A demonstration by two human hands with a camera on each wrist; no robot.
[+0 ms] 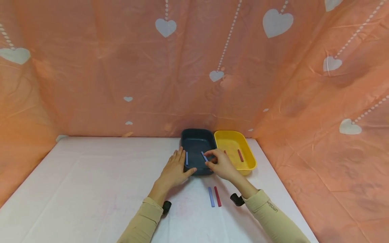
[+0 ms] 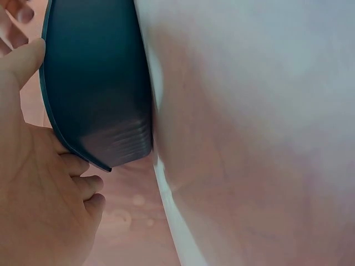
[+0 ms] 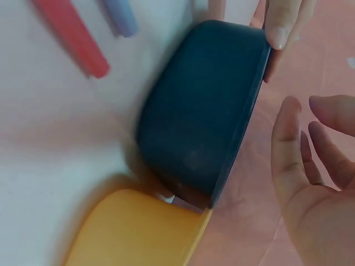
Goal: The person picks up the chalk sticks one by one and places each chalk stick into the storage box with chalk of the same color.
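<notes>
A dark blue tray (image 1: 197,135) stands at the back, with one blue chalk-like stick (image 1: 186,158) inside along its left side. My left hand (image 1: 174,170) rests on the tray's near left corner, fingers extended along the left rim and thumb at the front rim. Over the tray's right side is my right hand (image 1: 223,165). Another blue stick (image 1: 204,156) shows between its thumb and fingertips in the head view. In the right wrist view, the thumb and fingertips (image 3: 290,108) stand apart above the rim, with no stick visible between them.
A yellow tray (image 1: 250,158) touches the dark blue one on the right and holds red sticks (image 1: 240,155), one partly hidden by my right hand. On the white table in front lie a blue stick (image 1: 211,197) and a red stick (image 1: 217,196). An orange curtain (image 1: 146,111) rises behind.
</notes>
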